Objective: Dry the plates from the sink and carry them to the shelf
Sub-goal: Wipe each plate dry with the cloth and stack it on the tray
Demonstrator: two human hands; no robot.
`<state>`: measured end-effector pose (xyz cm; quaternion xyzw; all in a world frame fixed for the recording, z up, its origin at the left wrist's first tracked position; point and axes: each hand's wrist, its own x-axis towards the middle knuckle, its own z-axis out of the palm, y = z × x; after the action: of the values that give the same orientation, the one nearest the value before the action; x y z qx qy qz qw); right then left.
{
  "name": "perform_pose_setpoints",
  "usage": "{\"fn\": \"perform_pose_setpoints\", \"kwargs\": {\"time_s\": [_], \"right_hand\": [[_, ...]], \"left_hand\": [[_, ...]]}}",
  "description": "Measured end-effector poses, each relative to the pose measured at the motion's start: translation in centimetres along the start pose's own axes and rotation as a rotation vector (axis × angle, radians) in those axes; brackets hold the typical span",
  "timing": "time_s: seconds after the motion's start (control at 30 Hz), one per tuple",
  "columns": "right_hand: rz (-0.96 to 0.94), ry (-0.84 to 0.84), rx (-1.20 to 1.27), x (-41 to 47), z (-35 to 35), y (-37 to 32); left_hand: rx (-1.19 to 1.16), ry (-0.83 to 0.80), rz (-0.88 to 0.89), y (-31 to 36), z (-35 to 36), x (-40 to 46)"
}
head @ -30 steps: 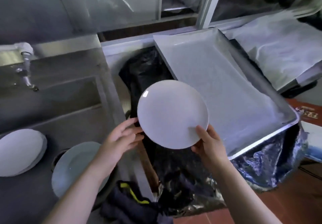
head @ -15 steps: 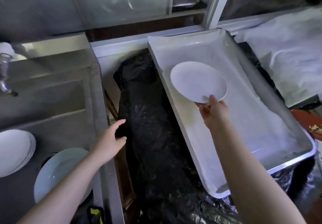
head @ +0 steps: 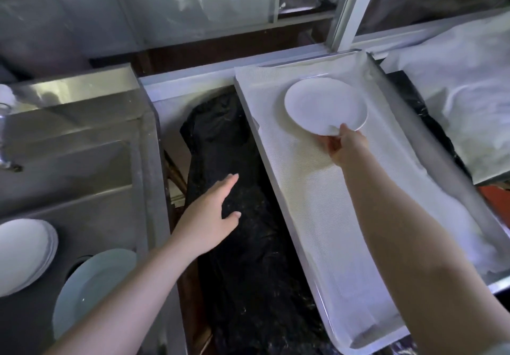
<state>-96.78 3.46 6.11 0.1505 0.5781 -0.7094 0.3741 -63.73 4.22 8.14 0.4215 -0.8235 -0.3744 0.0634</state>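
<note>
My right hand (head: 343,144) pinches the near rim of a small white plate (head: 324,104), holding it low over the far end of a long metal tray (head: 325,216) lined with white mesh. Whether the plate touches the liner I cannot tell. My left hand (head: 209,211) hovers with flat, straight fingers over the black plastic sheet (head: 248,258) between sink and tray, holding nothing. In the steel sink (head: 82,175) at the left lie a stack of white plates (head: 22,252) and a pale blue plate (head: 91,285).
A tap (head: 4,139) juts in at the left edge over the sink. Crumpled white sheeting (head: 463,100) covers the surface to the right of the tray. Glass panes and a white window frame (head: 347,9) stand behind.
My left hand let go of the plate and drifted over the black plastic. My right hand carried the plate alone away from me to the tray's far end and lowered it.
</note>
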Motion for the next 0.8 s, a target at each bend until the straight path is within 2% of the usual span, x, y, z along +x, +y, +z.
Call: {"fn": "perform_pose_setpoints", "kwargs": {"time_s": [0.07,0.17,0.27,0.4,0.53,0.67,0.73,0.8], "right_hand": [[0.015,-0.001,-0.020,0.6,0.0,-0.3],[0.036,-0.055,-0.026,1.3,-0.4,-0.5],[-0.050,-0.141,-0.070,1.7,-0.8,-0.6],[-0.246,-0.127,-0.340,1.9,-0.7,-0.6],[-0.258,-0.009,-0.649,2.5,-2.3,-1.0],[-0.267,-0.014,-0.635,1.6,-3.4,-0.7],[-0.259,-0.060,-0.565,-0.1,-3.9,-0.1],[-0.263,-0.153,-0.595,-2.4,-4.1,0.6]], "left_hand": [[0.049,-0.066,0.053,1.1,0.3,1.3],[0.116,-0.149,0.043,2.5,0.9,3.0],[0.187,-0.203,0.042,3.5,1.7,3.9],[0.268,-0.234,0.038,4.1,2.4,4.3],[0.245,-0.269,0.031,4.2,3.0,4.0],[0.219,-0.291,0.046,4.1,3.6,3.5],[0.202,-0.295,0.049,3.9,3.7,3.0],[0.181,-0.294,0.052,3.5,3.8,2.3]]}}
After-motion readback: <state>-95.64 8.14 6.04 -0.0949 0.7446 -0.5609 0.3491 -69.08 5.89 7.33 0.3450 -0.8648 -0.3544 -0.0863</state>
